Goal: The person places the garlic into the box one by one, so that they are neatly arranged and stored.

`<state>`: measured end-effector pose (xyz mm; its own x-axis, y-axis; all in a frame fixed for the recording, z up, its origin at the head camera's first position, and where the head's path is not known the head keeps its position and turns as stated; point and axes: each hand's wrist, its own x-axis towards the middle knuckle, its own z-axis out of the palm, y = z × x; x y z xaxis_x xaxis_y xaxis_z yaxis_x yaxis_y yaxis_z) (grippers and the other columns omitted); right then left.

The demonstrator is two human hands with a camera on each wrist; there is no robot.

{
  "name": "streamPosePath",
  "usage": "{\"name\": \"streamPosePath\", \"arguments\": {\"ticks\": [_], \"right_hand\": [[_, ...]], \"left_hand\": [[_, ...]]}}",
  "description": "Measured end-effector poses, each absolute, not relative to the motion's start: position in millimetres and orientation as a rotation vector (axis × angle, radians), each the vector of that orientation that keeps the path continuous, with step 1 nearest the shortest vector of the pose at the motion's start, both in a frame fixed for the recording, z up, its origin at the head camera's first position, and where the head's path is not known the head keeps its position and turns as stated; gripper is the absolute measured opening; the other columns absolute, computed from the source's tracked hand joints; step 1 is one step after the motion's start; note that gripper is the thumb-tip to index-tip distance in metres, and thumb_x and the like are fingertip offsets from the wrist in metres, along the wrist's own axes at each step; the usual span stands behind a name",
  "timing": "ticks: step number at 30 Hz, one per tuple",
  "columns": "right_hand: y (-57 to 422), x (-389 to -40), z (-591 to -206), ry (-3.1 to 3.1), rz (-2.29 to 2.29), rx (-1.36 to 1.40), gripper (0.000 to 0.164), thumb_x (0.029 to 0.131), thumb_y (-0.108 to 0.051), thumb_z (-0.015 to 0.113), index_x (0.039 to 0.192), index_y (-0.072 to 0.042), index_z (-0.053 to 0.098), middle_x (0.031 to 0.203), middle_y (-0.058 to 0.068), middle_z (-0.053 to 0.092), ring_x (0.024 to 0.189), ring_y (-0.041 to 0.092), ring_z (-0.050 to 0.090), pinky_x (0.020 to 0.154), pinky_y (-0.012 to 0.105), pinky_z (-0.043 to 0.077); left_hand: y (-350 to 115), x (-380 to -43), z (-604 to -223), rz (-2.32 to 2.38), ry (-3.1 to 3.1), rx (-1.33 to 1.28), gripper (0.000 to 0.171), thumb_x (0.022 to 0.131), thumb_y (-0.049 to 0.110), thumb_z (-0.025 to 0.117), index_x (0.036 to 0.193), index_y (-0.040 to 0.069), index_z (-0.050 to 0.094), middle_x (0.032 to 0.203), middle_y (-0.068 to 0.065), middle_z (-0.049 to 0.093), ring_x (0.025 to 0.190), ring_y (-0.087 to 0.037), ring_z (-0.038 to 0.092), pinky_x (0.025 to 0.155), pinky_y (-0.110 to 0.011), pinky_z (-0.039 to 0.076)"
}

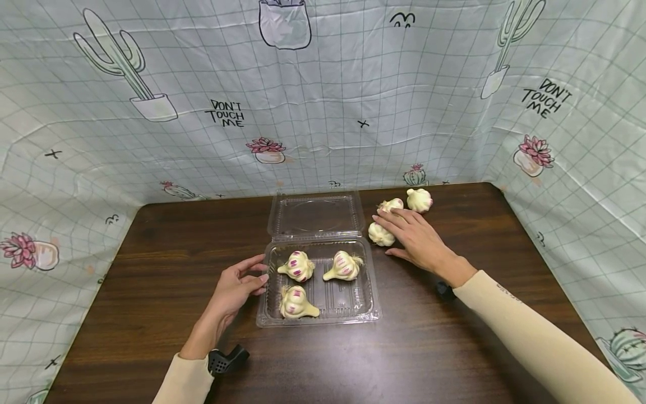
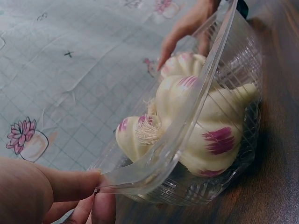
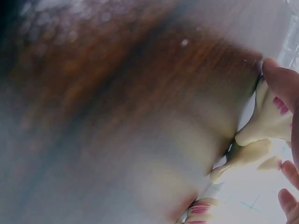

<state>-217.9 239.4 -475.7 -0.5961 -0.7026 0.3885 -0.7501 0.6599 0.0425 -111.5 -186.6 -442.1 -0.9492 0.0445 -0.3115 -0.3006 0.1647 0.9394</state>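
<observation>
My left hand pinches the left rim of a clear plastic clamshell box between thumb and fingers. Three garlic bulbs with purple marks lie in the box: one back left, one back right and one front left. To the right of the box, my right hand reaches over loose bulbs with its fingers extended. A near bulb shows beside the fingers, and another bulb is partly covered by the fingertips. Beyond them sits a third loose bulb.
The box's lid lies folded back towards the rear of the dark wooden table. A printed cloth hangs behind the table and along both sides. Each wrist wears a black camera mount.
</observation>
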Motion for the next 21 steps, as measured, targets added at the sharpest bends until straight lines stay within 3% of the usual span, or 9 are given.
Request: {"name": "streamPosePath", "arguments": {"ticks": [9,21], "right_hand": [[234,-219,-473,-2.497,0.245,1.16,0.084,0.073,-0.021,0.099,0.145,-0.003,0.059,0.141,0.014,0.066,0.132,0.043,0.054,0.109,0.059,0.045],[233,-206,-469,-2.492,0.238,1.13,0.083,0.074,-0.024,0.098,0.144,-0.001,0.061,0.136,0.015,0.07,0.128,0.043,0.057,0.106,0.058,0.046]], "left_hand": [[-186,-110,-441,1.863,2.175,-0.23,0.053,0.104,-0.006,0.061,0.155,-0.006,0.047,0.138,-0.028,0.055,0.087,-0.006,0.068,0.075,-0.019,0.06],[-186,-110,-442,1.859,2.176,-0.231,0.053,0.104,-0.006,0.061,0.155,-0.005,0.047,0.138,-0.027,0.055,0.088,-0.007,0.068,0.075,-0.019,0.06]]}}
